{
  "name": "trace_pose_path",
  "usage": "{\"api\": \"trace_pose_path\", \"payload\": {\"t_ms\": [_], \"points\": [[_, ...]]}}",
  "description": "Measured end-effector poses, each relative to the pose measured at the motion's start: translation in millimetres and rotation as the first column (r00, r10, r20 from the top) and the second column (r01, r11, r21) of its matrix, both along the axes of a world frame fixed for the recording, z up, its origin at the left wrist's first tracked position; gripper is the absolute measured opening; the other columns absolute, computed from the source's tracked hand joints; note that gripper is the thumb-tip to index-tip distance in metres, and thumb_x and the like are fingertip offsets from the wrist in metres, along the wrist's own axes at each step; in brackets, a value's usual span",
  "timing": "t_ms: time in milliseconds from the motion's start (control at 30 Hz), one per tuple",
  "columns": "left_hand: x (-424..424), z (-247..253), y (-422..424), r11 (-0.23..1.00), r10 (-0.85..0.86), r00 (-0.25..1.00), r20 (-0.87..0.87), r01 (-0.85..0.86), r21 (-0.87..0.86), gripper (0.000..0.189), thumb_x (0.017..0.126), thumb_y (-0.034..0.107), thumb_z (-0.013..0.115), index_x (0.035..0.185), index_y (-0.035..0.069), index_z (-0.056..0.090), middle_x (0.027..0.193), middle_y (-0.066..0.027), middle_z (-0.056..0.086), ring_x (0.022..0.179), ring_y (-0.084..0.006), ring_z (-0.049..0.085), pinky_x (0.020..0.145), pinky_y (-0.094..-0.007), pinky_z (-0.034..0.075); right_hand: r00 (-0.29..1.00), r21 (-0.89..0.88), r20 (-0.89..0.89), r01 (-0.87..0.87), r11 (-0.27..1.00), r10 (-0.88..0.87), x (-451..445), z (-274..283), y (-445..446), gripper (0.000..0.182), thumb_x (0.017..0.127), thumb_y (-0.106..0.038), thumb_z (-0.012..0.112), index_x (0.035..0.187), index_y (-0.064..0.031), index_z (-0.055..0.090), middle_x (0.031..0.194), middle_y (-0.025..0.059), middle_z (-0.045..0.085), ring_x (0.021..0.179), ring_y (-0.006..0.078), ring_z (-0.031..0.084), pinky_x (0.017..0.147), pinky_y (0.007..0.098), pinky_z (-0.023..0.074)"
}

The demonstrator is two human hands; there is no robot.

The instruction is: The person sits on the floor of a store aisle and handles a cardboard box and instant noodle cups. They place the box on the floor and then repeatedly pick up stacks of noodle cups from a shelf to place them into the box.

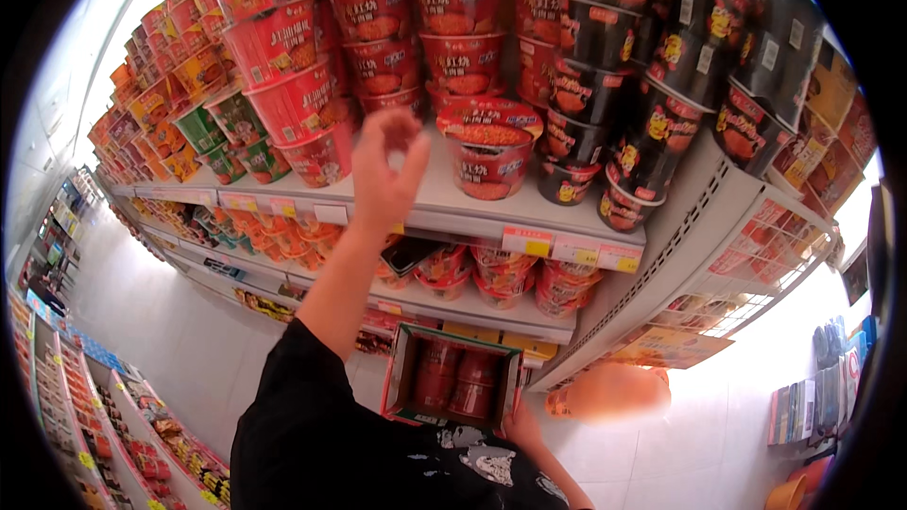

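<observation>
My left hand (391,166) is raised over the front of the white metal shelf (432,188), blurred. Its fingers curl with the thumb apart, and nothing is between them. Just right of it stands a red instant noodle bowl (489,170) with another red noodle bowl (490,124) on top, its lid tipped towards me. Against my body is an open cardboard carton (453,336) holding red noodle bowls (453,382). My right hand (523,425) grips the carton's near right corner; its fingers are partly hidden.
Tall stacks of red noodle bowls (460,60) and black noodle bowls (602,35) line the shelf. A dark phone-like object (411,255) lies on the tier below. At right are a perforated upright (698,202) and a wire rack (786,276). An orange package (609,393) is low on the right.
</observation>
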State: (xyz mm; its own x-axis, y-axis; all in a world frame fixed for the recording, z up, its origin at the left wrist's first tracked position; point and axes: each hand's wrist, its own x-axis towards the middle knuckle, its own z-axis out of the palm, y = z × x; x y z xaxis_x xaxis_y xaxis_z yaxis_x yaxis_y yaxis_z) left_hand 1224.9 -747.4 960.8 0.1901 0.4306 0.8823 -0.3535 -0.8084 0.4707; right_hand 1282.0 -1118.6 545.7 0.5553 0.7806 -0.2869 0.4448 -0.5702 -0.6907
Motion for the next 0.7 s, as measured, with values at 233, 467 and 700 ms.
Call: {"api": "trace_pose_path", "payload": {"t_ms": [233,467,700], "points": [[46.7,99.3,138.9,0.827,0.56,0.827,-0.046,-0.561,-0.026,0.097,0.074,0.037,0.083,0.143,-0.007,0.031,0.135,-0.0266,0.048,0.127,-0.0393,0.048,0.107,-0.0447,0.039,0.999,-0.081,0.005,-0.051,0.995,0.052,0.5,12.9,1.6,0.061,0.091,-0.029,0.052,0.144,-0.0062,0.034,0.117,0.0306,0.061,0.099,0.0492,0.063,0.085,0.0584,0.0505],[74.3,143.2,154.8,0.572,0.762,0.568,-0.312,-0.816,-0.088,0.125,0.066,0.051,0.084,0.156,0.007,0.009,0.147,-0.0287,0.034,0.13,-0.045,0.043,0.108,-0.0527,0.037,1.0,-0.117,0.001,-0.025,0.993,0.025,-1.7,23.1,5.1,0.063,0.091,-0.031,0.051,0.146,-0.0061,0.032,0.116,0.0304,0.062,0.092,0.0493,0.065,0.082,0.059,0.0518],[75.6,152.4,162.7,0.593,0.716,0.613,-0.335,-0.787,-0.173,0.132,0.063,0.053,0.086,0.157,0.011,0.004,0.15,-0.0272,0.031,0.13,-0.0456,0.043,0.106,-0.0517,0.04,1.0,0.098,-0.005,-0.015,0.995,0.015,-2.5,4.1,-0.9,0.062,0.091,-0.028,0.052,0.146,-0.0066,0.032,0.121,0.0303,0.059,0.102,0.0492,0.062,0.088,0.0569,0.0497]]}}
